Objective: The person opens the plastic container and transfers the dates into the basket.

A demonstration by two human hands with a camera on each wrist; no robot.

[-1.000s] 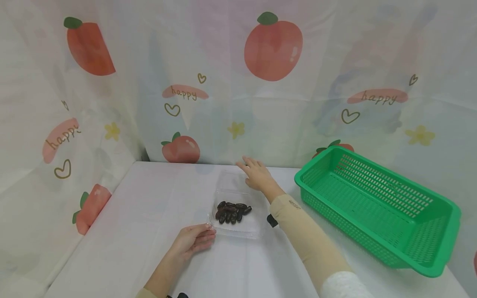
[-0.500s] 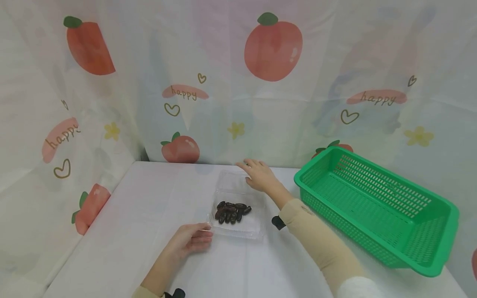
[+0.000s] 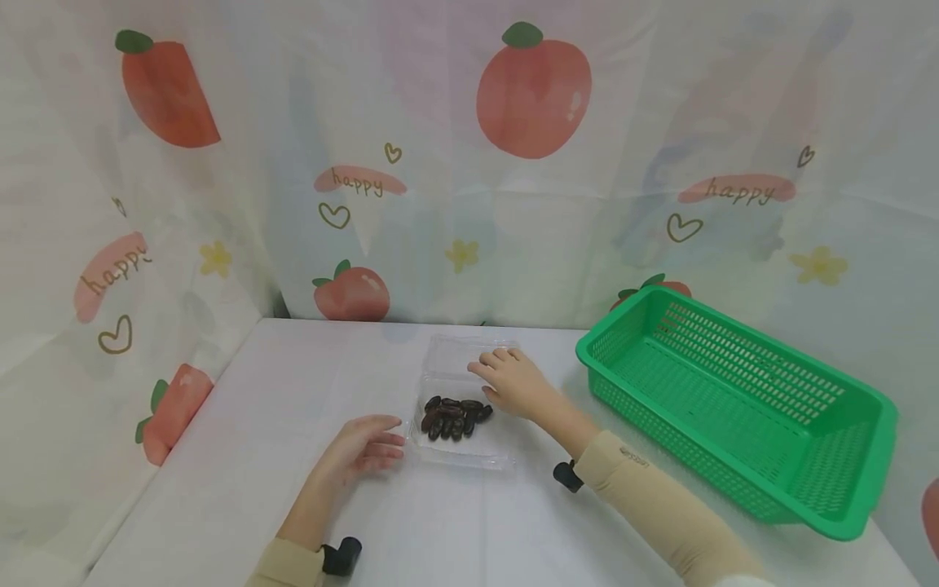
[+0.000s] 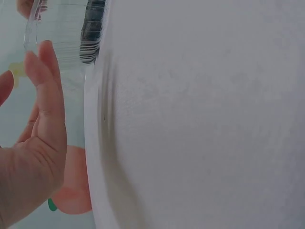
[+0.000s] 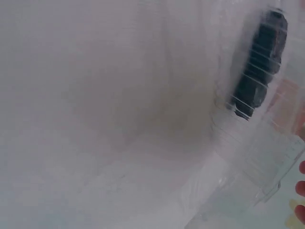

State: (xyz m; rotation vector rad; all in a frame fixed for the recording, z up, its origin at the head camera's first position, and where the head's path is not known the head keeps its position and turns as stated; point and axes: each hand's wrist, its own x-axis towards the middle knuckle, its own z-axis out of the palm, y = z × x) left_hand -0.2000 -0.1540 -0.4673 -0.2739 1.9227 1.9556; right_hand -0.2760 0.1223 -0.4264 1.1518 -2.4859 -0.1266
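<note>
Stretching away lengthwise, the container (image 3: 465,459) lies near relaxed left hand (image 3: 361,444) and right hand (image 3: 517,385).

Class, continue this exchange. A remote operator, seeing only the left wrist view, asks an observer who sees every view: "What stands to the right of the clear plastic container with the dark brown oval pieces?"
Observer: A green rectangular plastic basket with perforated walls.
Operator: From above, how do the dark brown oval pieces lie in the container?
Observer: In one cluster, several side by side along its near edge.
Operator: And how is the right hand turned?
Observer: Its back faces up in the head view; I can't tell whether it touches the container.
</note>
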